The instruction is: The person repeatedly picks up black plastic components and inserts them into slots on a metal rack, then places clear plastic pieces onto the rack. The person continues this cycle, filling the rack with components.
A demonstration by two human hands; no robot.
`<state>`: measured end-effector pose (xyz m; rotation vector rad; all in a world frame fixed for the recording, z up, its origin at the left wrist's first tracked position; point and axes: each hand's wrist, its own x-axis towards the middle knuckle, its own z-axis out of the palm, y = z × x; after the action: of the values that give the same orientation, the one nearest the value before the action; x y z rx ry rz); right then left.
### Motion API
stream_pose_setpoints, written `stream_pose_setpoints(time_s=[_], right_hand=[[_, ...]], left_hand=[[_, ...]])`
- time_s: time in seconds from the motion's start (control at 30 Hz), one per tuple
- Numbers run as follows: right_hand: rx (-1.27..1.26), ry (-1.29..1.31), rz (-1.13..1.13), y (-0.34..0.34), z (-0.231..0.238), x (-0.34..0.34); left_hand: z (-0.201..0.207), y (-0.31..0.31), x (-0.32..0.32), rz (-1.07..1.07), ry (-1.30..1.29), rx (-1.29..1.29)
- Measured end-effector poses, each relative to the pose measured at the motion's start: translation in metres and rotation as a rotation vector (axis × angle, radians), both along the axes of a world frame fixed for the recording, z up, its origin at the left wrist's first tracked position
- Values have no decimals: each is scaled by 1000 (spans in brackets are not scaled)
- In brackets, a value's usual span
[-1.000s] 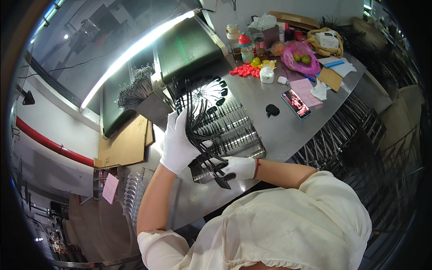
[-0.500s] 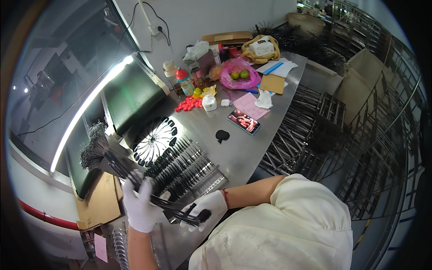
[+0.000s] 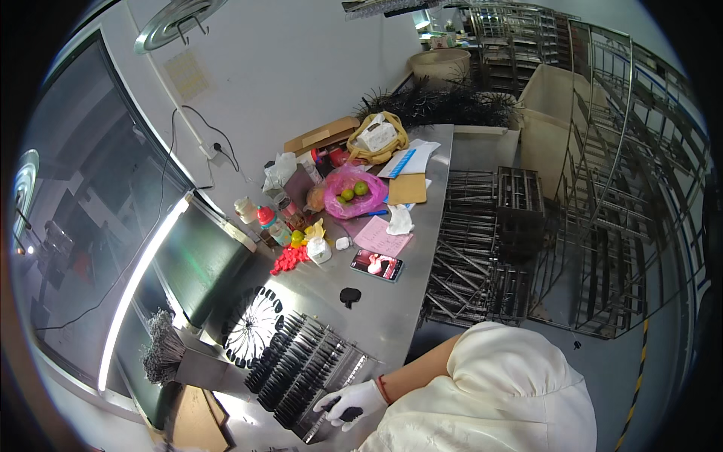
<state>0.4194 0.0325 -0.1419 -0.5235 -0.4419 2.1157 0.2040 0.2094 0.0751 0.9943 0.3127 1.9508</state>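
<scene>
Near the lower edge, my right hand (image 3: 354, 403), in a white glove, is closed around a small black piece (image 3: 351, 413) whose kind I cannot make out. Just left of it stands a metal rack (image 3: 348, 369) carrying rows of slim black parts (image 3: 290, 354). Behind the rack, black-tipped pieces are fanned out in a ring (image 3: 252, 324) on a brightly lit surface. A bundle of thin grey rods (image 3: 161, 350) leans out of a metal box (image 3: 202, 369) to the left. My left hand is outside the picture.
On the metal table (image 3: 399, 301) lie a phone (image 3: 376, 265), a black flat piece (image 3: 349, 297), red bits (image 3: 288, 261), bottles (image 3: 273, 222) and a pink bag (image 3: 348, 207) with green fruit. A lit tube lamp (image 3: 139, 294) runs along the left. Wire racks (image 3: 595, 211) stand right.
The view has shifted, so the table sits lower in the picture. My left hand and the long black strips between my hands have left the view. My right hand stays closed.
</scene>
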Motion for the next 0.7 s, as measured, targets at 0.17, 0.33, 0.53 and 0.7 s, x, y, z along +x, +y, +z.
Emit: stream_pose_setpoints(time_s=[0.17, 0.33, 0.53, 0.7], right_hand=[[1218, -666, -117, 10, -8, -22], [432, -260, 100, 6, -12, 2], [-26, -265, -240, -1, -14, 77], [970, -1157, -622, 0, 32, 64]], left_hand=[[66, -15, 245, -783, 346, -12], [21, -93, 233, -406, 1038, 565], [-55, -100, 141, -941, 1468, -232], [-149, -68, 80, -1277, 1418, -1122]])
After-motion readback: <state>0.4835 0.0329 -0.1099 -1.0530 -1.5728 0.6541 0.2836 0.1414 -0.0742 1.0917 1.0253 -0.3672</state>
